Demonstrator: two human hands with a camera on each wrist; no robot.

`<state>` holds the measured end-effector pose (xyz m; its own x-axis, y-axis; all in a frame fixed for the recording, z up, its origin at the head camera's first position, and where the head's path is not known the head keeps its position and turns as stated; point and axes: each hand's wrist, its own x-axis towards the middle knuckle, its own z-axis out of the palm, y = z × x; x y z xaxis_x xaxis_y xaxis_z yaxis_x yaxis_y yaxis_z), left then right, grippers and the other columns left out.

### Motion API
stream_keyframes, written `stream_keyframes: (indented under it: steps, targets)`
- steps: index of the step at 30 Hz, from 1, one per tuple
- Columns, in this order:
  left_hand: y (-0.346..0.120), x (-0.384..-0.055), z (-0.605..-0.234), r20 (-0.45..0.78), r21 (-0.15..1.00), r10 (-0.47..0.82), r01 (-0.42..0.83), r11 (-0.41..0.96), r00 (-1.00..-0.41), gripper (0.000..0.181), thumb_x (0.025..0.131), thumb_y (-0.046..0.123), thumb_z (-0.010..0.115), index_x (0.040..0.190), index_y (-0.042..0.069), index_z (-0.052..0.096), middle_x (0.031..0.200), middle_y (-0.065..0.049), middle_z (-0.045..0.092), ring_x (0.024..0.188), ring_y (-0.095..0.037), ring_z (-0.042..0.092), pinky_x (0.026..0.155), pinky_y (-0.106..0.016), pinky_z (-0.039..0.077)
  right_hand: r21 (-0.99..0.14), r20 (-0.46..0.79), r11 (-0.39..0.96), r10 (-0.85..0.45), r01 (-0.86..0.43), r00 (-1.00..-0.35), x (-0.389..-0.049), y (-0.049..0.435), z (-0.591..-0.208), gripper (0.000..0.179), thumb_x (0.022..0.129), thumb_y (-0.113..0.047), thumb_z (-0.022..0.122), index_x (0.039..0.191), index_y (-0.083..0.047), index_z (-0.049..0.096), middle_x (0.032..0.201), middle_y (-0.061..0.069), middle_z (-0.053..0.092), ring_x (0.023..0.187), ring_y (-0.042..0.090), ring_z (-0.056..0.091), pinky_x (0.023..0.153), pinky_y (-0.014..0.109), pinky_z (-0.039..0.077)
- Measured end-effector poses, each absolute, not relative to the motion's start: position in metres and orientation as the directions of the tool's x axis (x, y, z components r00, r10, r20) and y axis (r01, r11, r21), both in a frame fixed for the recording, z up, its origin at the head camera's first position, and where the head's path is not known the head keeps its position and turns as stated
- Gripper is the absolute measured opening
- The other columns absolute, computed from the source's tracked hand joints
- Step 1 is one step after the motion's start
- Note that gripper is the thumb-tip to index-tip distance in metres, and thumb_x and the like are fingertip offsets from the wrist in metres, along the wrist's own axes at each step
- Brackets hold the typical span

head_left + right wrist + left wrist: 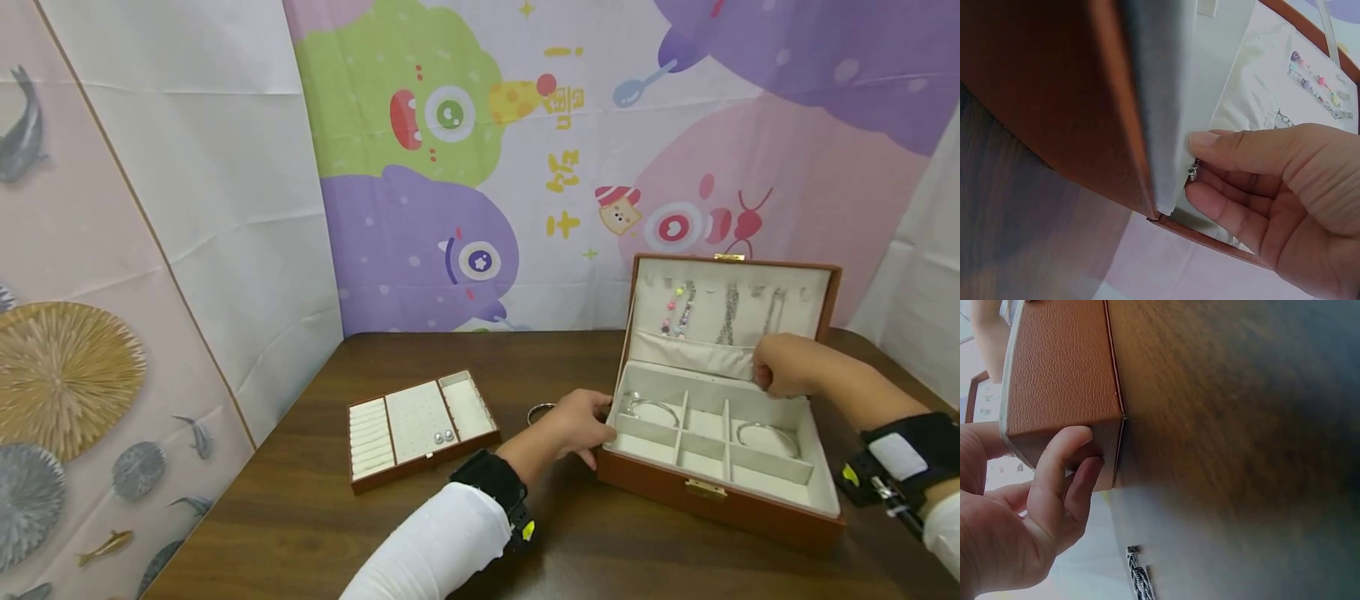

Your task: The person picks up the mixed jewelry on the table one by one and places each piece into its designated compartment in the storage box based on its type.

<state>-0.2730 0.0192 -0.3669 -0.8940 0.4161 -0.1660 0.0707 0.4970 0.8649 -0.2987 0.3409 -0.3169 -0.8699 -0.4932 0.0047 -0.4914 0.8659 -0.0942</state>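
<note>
In the head view, an open brown jewellery box [750, 512] is seen at the right of the frame. Its left side is gripped by the left hand [576, 423], with the thumb laid on the rim. The right hand [789, 365] is held curled above the back right compartments, in front of the lid [708, 317], where chains [727, 315] are hung. Two bangles are laid in compartments, and a tray [412, 417] with two pearl earrings [444, 437] is placed left of centre.

In the left wrist view, the box corner is seen at upper left, its end wall pressed by bent fingers [1054, 465]; a braided bracelet [1139, 575] is seen on the table at bottom centre, apart from them.

In the right wrist view, a small silver piece [1193, 170] is pinched near the middle of the frame, between thumb above and fingertips below, just beside the box's pale inner edge
</note>
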Motion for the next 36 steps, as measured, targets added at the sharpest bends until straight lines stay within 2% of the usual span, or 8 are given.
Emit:
stream_keyframes:
  steps: [6,13,16,19,22,29,31,36]
  targets:
    - [0.019,-0.274,-0.366,-0.17,0.868,0.424,0.069,0.492,-0.889,0.06,0.084,-0.005,0.066,0.141,0.001,0.05,0.116,-0.014,0.063,0.064,-0.024,0.065,0.045,-0.036,0.055,-0.119,0.003,0.855,-0.507,-0.504,-0.862,-0.3,0.343,-0.317,0.022,0.068,0.009,0.069,0.065,-0.011,0.06,0.063,-0.006,0.051,0.058,0.012,0.045,0.051,0.03,0.041]
    - [0.023,-0.277,-0.361,-0.219,0.847,0.419,0.041,0.531,-0.881,0.06,0.083,-0.005,0.068,0.14,0.002,0.05,0.124,-0.015,0.06,0.081,-0.028,0.068,0.049,-0.04,0.057,-0.144,0.051,0.849,-0.507,-0.509,-0.86,-0.298,0.348,-0.317,0.018,0.069,0.005,0.067,0.067,-0.012,0.061,0.064,-0.008,0.052,0.058,0.011,0.045,0.052,0.029,0.041]
    - [0.027,-0.279,-0.349,-0.191,0.74,0.392,0.13,0.659,-0.9,0.053,0.083,0.004,0.075,0.132,0.002,0.057,0.119,-0.011,0.063,0.069,-0.024,0.07,0.051,-0.034,0.057,-0.144,0.067,0.855,-0.493,-0.498,-0.867,-0.295,0.35,-0.312,0.014,0.07,0.003,0.069,0.069,-0.009,0.063,0.066,-0.007,0.055,0.06,0.011,0.047,0.053,0.03,0.043]
    - [0.034,-0.28,-0.33,-0.094,0.579,0.36,0.243,0.778,-0.928,0.043,0.081,0.018,0.08,0.12,0.005,0.067,0.107,-0.004,0.068,0.053,-0.016,0.066,0.052,-0.024,0.054,-0.143,0.08,0.861,-0.481,-0.487,-0.873,-0.293,0.35,-0.307,0.011,0.071,0.003,0.069,0.071,-0.007,0.065,0.068,-0.006,0.057,0.062,0.012,0.049,0.055,0.031,0.045]
    - [0.044,-0.281,-0.311,0.016,0.473,0.358,0.322,0.82,-0.934,0.033,0.082,0.027,0.08,0.111,0.011,0.072,0.097,0.005,0.069,0.05,-0.007,0.061,0.053,-0.016,0.048,-0.15,0.086,0.861,-0.478,-0.486,-0.874,-0.292,0.35,-0.302,0.011,0.071,0.004,0.068,0.071,-0.007,0.064,0.068,-0.005,0.057,0.063,0.012,0.049,0.055,0.031,0.044]
    - [0.076,-0.291,-0.29,0.216,0.319,0.497,0.542,0.777,-0.84,0.016,0.086,0.032,0.074,0.099,0.022,0.075,0.081,0.017,0.065,0.075,0.002,0.056,0.064,-0.01,0.04,-0.16,0.104,0.865,-0.465,-0.476,-0.879,-0.289,0.348,-0.294,0.013,0.074,0.003,0.068,0.071,-0.009,0.062,0.067,-0.006,0.053,0.063,0.012,0.046,0.056,0.03,0.041]
    - [0.085,-0.298,-0.291,0.235,0.299,0.503,0.555,0.777,-0.832,0.016,0.088,0.031,0.072,0.102,0.023,0.075,0.084,0.018,0.065,0.078,0.002,0.056,0.065,-0.01,0.041,-0.16,0.115,0.865,-0.462,-0.475,-0.88,-0.288,0.346,-0.292,0.013,0.074,0.002,0.068,0.071,-0.009,0.063,0.067,-0.006,0.053,0.062,0.013,0.046,0.056,0.031,0.041]
    - [0.107,-0.32,-0.297,0.226,0.237,0.432,0.48,0.845,-0.873,0.025,0.092,0.027,0.065,0.115,0.032,0.073,0.104,0.02,0.067,0.094,0.001,0.059,0.068,-0.015,0.046,-0.139,0.174,0.873,-0.443,-0.467,-0.879,-0.29,0.344,-0.284,0.014,0.073,0.001,0.069,0.069,-0.01,0.062,0.065,-0.006,0.053,0.062,0.013,0.046,0.056,0.032,0.042]
